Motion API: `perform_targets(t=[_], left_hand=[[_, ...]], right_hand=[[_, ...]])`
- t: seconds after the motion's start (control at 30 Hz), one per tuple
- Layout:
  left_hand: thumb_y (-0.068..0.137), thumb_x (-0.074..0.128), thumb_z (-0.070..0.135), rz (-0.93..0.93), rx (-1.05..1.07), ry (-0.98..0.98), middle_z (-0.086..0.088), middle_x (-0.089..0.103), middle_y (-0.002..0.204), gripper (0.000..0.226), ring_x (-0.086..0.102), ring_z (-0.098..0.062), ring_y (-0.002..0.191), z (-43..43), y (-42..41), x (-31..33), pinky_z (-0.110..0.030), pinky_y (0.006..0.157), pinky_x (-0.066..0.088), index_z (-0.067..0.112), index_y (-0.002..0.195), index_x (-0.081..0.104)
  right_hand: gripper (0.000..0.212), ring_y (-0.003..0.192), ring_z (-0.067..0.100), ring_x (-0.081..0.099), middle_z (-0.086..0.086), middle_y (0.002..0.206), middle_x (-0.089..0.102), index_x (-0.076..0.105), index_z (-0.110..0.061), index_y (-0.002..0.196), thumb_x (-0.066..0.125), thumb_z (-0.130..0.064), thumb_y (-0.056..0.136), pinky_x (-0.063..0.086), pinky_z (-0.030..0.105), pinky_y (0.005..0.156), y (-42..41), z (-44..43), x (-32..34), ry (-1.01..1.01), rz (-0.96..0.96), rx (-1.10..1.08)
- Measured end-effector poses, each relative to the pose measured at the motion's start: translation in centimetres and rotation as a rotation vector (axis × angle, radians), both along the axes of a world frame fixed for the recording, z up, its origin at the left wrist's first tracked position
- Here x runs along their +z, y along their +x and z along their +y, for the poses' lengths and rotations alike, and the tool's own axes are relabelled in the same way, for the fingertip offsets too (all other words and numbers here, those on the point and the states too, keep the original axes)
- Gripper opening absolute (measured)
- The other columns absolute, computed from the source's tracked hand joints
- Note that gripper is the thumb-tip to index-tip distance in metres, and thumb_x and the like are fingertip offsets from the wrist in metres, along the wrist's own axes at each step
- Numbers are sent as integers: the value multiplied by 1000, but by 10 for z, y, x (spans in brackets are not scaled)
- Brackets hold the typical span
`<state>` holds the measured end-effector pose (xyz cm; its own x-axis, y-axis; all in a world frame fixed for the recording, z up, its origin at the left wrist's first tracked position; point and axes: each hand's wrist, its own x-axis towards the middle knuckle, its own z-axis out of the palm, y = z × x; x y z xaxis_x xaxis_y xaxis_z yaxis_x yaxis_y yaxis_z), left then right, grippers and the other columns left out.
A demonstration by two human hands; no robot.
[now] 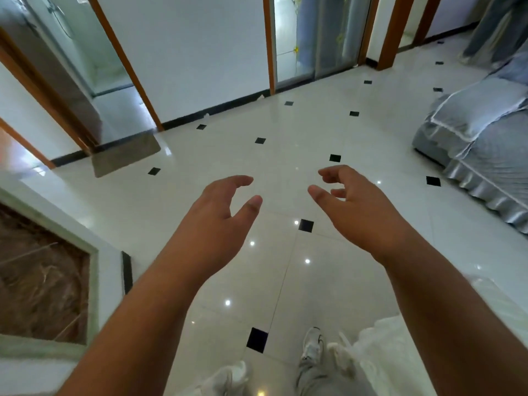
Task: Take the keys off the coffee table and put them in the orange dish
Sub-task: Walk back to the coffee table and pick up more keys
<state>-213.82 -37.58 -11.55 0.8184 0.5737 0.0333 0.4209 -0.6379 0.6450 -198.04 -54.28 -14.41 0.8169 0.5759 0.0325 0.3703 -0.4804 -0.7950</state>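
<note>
Neither keys nor dish show, so no direction can be judged; left hand (220, 215) and right hand (357, 207) hover level over the floor (285, 281), fingers apart, empty.

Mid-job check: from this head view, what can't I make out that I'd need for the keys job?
- Keys: none visible anywhere in the head view; both hands are open and hold nothing.
- Orange dish: not in frame.
- Table at left: cut off by the left edge, so most of its top is unseen.
- Sofa at right: cut by the right edge.
- Shoes: partly hidden by white fabric, and blurred.
</note>
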Motion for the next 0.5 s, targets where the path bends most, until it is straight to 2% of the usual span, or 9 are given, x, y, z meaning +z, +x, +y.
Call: perform_targets(t=[0.07,0.13,0.3,0.43,0.5], left_hand=[[90,46,61,12,-14,23,16,44,142,48,43,17,81,14,38,2,-21,80,33,48,136,41],[90,46,61,27,-28,34,17,44,141,48,43,18,81,26,75,6,-17,75,32,49,135,41],[90,46,60,-5,-41,23,16,45,139,46,45,20,79,44,164,8,-11,69,30,48,135,42],[91,47,58,7,-133,-21,17,44,140,46,47,18,90,41,221,1,-14,79,33,47,135,42],[91,47,57,5,-198,-39,20,43,138,45,41,28,90,41,247,-1,-9,76,30,47,135,43]], right_hand=[[52,110,4,53,-14,138,50,46,-33,137,53,-57,91,44,26,84,37,14,-1,17,21,-11],[51,110,6,53,-14,137,50,46,-34,137,53,-57,91,46,23,76,74,28,1,22,37,-26],[51,111,7,53,-14,137,50,47,-33,137,54,-56,91,45,33,93,150,52,11,15,8,-58],[49,102,3,52,-14,134,52,48,-33,134,54,-56,91,40,26,84,191,53,10,-20,-20,-113],[48,99,2,52,-14,133,52,49,-35,133,54,-57,90,38,25,81,209,49,8,-41,-33,-160]])
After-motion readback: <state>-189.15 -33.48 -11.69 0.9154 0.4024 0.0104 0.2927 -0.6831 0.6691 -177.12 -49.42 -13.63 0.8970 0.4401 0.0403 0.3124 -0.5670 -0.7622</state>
